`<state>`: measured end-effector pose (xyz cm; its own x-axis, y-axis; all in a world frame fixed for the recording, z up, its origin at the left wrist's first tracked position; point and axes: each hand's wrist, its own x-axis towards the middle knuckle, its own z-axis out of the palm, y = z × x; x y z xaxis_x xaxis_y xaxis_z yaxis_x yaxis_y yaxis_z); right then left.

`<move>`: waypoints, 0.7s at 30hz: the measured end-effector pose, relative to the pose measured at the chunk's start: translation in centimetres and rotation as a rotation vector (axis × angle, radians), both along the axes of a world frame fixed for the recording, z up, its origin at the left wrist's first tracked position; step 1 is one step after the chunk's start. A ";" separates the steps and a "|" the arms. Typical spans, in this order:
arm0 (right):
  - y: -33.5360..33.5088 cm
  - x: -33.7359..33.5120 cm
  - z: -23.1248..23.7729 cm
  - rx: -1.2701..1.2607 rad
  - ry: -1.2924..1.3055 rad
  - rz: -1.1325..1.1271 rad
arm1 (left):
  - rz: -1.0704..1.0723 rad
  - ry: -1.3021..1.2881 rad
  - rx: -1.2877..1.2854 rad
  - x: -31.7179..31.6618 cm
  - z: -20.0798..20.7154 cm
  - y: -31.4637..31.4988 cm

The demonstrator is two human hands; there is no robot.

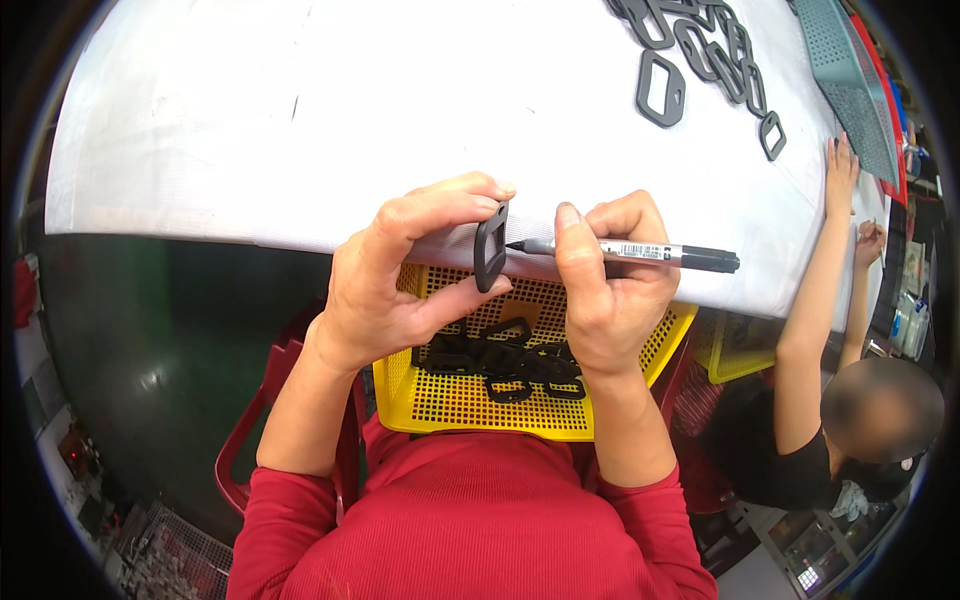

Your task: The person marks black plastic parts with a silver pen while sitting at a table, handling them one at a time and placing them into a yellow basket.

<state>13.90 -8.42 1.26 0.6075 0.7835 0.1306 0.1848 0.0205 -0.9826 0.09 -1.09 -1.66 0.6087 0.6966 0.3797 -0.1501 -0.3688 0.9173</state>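
Note:
Between the thumb and fingers of my left hand [385,265] stands a black frame-shaped part [489,250], seen nearly edge-on. My right hand [618,275] grips a silver-and-black marker pen [660,254], its cap end pointing right. The pen's dark tip reaches the frame's side; whether it touches cannot be made out. Both hands are above a yellow perforated basket [480,425] at my lap. Several similar black frames [500,358] lie jumbled inside it.
A white-covered table [350,110] spreads ahead, with a scattered group of black frames [661,88] at its far right. Beyond them stands a grey-blue perforated basket [850,80]. At right a co-worker's arms [815,280] rest over the table edge. A red chair [262,430] is behind me.

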 end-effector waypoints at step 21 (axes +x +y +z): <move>0.1 0.2 -0.2 -0.007 -0.090 0.020 | 0.003 0.003 0.007 0.1 0.0 0.1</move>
<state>14.08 -8.30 1.09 0.5775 0.7966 0.1786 0.2720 0.0186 -0.9621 0.19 -1.00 -1.70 0.6078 0.6955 0.3833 -0.1467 -0.3760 0.9149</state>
